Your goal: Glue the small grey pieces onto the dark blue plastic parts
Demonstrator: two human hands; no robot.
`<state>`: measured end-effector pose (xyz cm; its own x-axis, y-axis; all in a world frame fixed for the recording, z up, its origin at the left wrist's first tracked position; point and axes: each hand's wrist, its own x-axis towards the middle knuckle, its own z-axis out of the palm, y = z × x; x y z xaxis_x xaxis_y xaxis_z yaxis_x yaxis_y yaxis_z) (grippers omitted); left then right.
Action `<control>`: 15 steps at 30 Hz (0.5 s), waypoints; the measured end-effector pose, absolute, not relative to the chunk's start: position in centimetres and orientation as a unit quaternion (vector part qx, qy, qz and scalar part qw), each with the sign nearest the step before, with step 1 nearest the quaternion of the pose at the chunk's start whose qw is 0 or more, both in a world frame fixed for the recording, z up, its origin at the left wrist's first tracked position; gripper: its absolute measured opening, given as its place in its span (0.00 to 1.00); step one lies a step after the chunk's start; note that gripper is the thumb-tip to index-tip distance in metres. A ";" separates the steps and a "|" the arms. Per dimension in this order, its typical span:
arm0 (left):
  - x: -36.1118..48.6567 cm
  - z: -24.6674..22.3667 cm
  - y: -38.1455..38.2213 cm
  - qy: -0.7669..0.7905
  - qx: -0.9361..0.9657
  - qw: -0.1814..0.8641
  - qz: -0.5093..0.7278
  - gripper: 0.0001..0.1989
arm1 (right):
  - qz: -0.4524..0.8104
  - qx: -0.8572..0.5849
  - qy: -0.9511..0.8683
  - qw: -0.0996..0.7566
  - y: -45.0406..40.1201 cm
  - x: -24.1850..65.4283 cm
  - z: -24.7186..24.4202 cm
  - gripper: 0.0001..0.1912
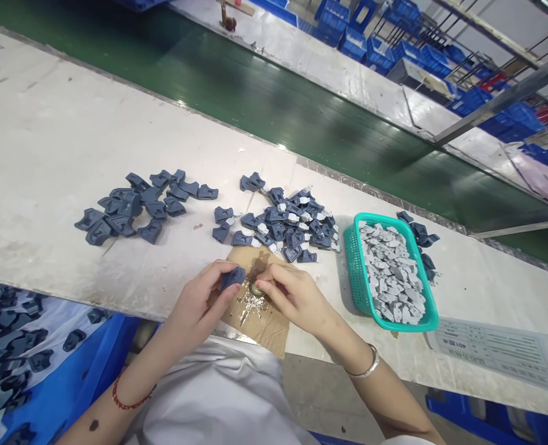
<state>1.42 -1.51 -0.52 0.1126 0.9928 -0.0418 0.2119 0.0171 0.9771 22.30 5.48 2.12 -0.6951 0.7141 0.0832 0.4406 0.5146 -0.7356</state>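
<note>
Between the thumb and fingers of my left hand (208, 298) is a dark blue plastic part (232, 279), held over the left side of a brown paper sheet (271, 324). My right hand (297, 293) is closed in a pinch at a small round greenish item (256, 288) over the sheet's stained middle; whether anything else is between the fingertips is too small to tell. Just beyond the sheet lies a pile of dark blue parts with light grey pieces (292, 225). A looser group of dark blue parts (124, 207) lies farther left.
A teal basket (357, 278) of light grey pieces stands right of my hands, with more dark parts (427, 238) behind it. A printed plastic sheet (496, 352) lies at the right. Beyond the table runs a green conveyor (255, 105). A blue bin (70, 389) of dark parts is lower left.
</note>
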 end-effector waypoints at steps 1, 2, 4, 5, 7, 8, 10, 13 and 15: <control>1.4 -0.6 -1.5 0.528 0.570 0.481 0.406 0.11 | 0.360 -0.342 -0.846 0.191 5.5 22.3 2.2 0.13; 1.5 -0.6 -1.5 0.529 0.569 0.481 0.407 0.11 | 0.367 -0.347 -0.842 0.188 5.4 22.4 2.2 0.14; 1.5 -0.6 -1.5 0.531 0.565 0.481 0.409 0.11 | 0.405 -0.371 -0.814 0.190 5.4 22.5 2.2 0.13; 1.6 -0.6 -1.5 0.532 0.566 0.479 0.409 0.11 | 0.440 -0.388 -0.785 0.200 5.3 22.5 2.2 0.13; 1.6 -0.5 -1.4 0.538 0.575 0.464 0.406 0.11 | 0.526 -0.411 -0.706 0.237 5.1 22.6 2.0 0.14; 1.7 -0.5 -1.4 0.541 0.585 0.452 0.402 0.10 | 0.565 -0.413 -0.666 0.260 5.1 22.6 1.9 0.15; 1.7 -0.3 -1.4 0.543 0.608 0.425 0.394 0.09 | 0.615 -0.404 -0.607 0.300 4.9 22.4 1.8 0.16; 1.6 -0.2 -1.5 0.540 0.633 0.402 0.382 0.09 | 0.644 -0.392 -0.567 0.333 4.8 21.8 1.7 0.16; 1.6 -0.2 -1.5 0.540 0.637 0.404 0.373 0.09 | 0.656 -0.382 -0.556 0.339 4.8 21.3 1.8 0.17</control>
<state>1.60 -1.49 -0.23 0.1388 0.9896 0.0386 0.3872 -0.0901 0.9176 21.35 4.76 1.76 -0.4789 0.8690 -0.1244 -0.0201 -0.1526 -0.9881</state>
